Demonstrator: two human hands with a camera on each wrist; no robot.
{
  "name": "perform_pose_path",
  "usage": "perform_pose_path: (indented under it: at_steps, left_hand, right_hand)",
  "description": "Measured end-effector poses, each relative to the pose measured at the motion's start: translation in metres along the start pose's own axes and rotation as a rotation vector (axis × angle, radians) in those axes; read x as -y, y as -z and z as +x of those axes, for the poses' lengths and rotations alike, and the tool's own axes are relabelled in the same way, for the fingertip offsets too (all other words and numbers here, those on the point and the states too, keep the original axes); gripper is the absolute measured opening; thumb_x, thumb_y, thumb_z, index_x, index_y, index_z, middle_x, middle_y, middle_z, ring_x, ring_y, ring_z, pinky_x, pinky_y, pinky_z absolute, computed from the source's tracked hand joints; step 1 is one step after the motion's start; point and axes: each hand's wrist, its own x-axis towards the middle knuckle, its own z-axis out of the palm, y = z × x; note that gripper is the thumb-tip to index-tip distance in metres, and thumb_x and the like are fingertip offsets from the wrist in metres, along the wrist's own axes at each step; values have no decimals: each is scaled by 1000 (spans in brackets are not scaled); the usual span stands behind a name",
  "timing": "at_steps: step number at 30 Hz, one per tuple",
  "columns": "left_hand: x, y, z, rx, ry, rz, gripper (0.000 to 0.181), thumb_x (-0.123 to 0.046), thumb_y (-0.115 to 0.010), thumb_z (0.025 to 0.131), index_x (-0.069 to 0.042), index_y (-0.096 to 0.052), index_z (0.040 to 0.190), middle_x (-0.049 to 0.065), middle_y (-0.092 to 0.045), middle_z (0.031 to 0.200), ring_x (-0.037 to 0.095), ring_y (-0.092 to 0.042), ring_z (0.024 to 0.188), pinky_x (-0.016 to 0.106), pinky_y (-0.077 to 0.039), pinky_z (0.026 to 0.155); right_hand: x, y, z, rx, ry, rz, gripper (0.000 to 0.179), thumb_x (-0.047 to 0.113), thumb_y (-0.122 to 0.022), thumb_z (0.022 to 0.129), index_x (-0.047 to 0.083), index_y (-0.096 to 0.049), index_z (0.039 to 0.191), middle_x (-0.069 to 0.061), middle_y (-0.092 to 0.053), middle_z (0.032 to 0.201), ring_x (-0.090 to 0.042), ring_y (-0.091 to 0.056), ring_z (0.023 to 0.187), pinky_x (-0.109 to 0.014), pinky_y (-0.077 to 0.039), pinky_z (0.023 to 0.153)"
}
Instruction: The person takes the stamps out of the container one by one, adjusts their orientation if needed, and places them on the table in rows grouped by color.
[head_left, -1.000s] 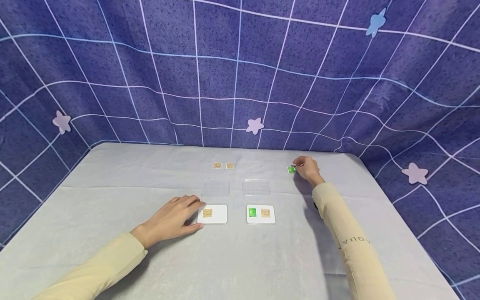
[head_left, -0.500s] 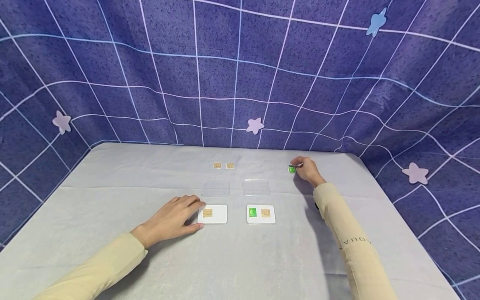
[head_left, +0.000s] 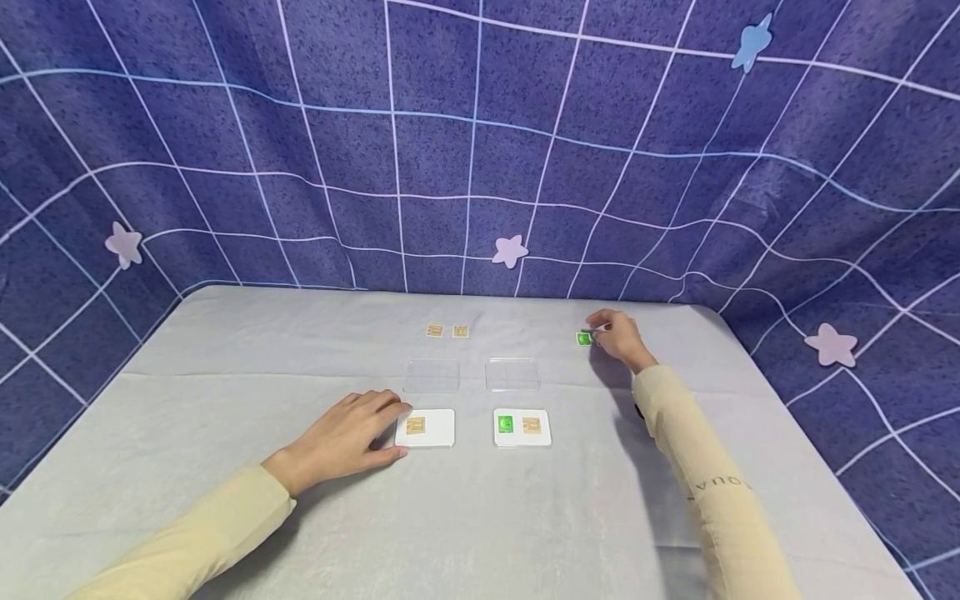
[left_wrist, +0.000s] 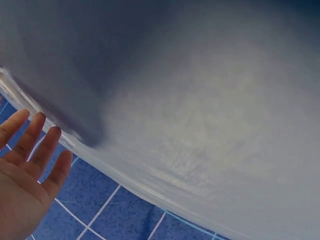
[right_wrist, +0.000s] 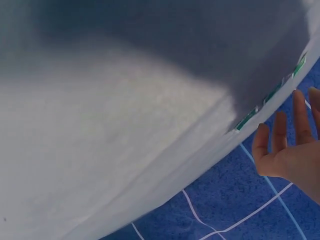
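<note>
In the head view, my left hand (head_left: 341, 437) holds the left end of a shallow clear case with a white insert (head_left: 438, 429), thumb at the near edge and index finger at the far edge. One tan stamp-like square (head_left: 416, 426) lies in that case. At the back right, my right hand (head_left: 618, 337) pinches the thin edge of a small stamp-like piece, mostly hidden by the fingers. Beside its fingertips lies a green stamp-like square (head_left: 583, 339) with a white border. More green squares (right_wrist: 247, 120) show low along the table in the right wrist view.
A second white-lined case (head_left: 522, 442) on the right contains one green and one tan square. Two clear lids (head_left: 431, 377) lie behind the cases. Farther back are two tan squares (head_left: 461, 332). A blue gridded curtain (head_left: 480, 167) stands behind the grey-clothed table (head_left: 480, 525).
The right hand stays at the green squares, its fingers shifting slightly and its forearm moving a little to the right. The left hand and the cases have not moved.
</note>
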Motion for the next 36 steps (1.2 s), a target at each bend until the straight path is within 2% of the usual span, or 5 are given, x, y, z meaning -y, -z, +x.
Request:
perform_pose_path:
  at_steps: [15,23,36]
  left_hand:
    - [1,-1,0,0,3,7,56,-50,-65,77,-12,-57,118,3,-57,112,21,-56,100,40,-45,81]
    - [0,0,-1,5,13,0,57,-50,-65,77,-11,-57,118,4,-57,113,22,-56,101,41,-45,82]
    - [-1,0,-2,11,39,-3,58,-49,-65,77,-9,-58,118,5,-57,114,23,-55,103,43,-44,84]
  right_hand:
    - [11,-2,-16,1,121,49,26,-6,-56,80,-7,-59,105,-25,-62,103,-41,-56,99,-48,-43,90]
    - [24,-11,-28,69,141,59,26,-2,-56,83,-6,-58,108,-23,-62,106,-39,-56,101,-48,-43,90]
    - [50,-34,-48,151,253,64,26,-3,-58,81,-5,-59,106,-19,-63,103,-36,-56,102,-47,-44,91]
